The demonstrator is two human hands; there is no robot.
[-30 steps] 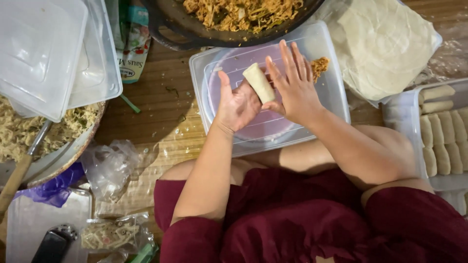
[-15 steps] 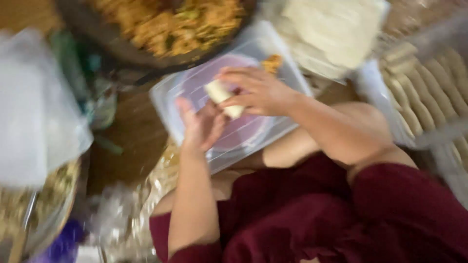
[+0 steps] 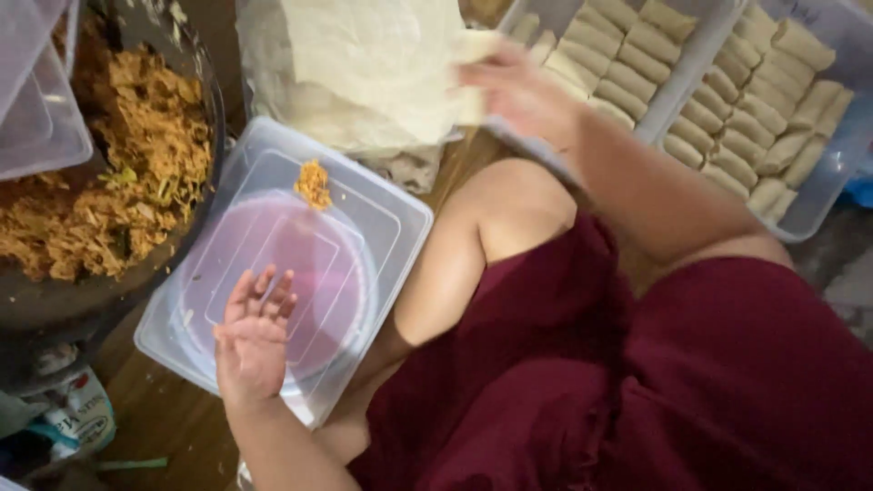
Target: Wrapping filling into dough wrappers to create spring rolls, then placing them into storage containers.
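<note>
Head view shows my right hand (image 3: pixel 518 91) stretched out to the trays, its fingers (image 3: pixel 482 75) closed on a pale roll (image 3: pixel 473 102) at the near edge of the left tray (image 3: pixel 687 68), though blur hides just how they sit on it. My left hand (image 3: pixel 253 338) rests open, fingers apart and empty, on the upturned clear lid (image 3: pixel 391 214) with the purple plate (image 3: pixel 346 273) showing through it.

The roll looks soft; I judge that a hard pinch would crack its skin, and a loose grip could let it drop onto the stack of wrappers (image 3: pixel 364 64) just beside my hand. The rows in that tray are packed close, so pushing it in could shove the neighbours askew. The second tray (image 3: pixel 846 145) lies touching the first, further right.

A small heap of filling (image 3: pixel 314 184) sits on the far part of the lid; a sweep of my left hand would scatter it. The big bowl of filling (image 3: pixel 118 173) crowds the lid's left side, and my knee (image 3: pixel 509 200) blocks the space between lid and trays. Open room is mostly on the lid itself and over the wooden floor (image 3: pixel 173 418) near it.
</note>
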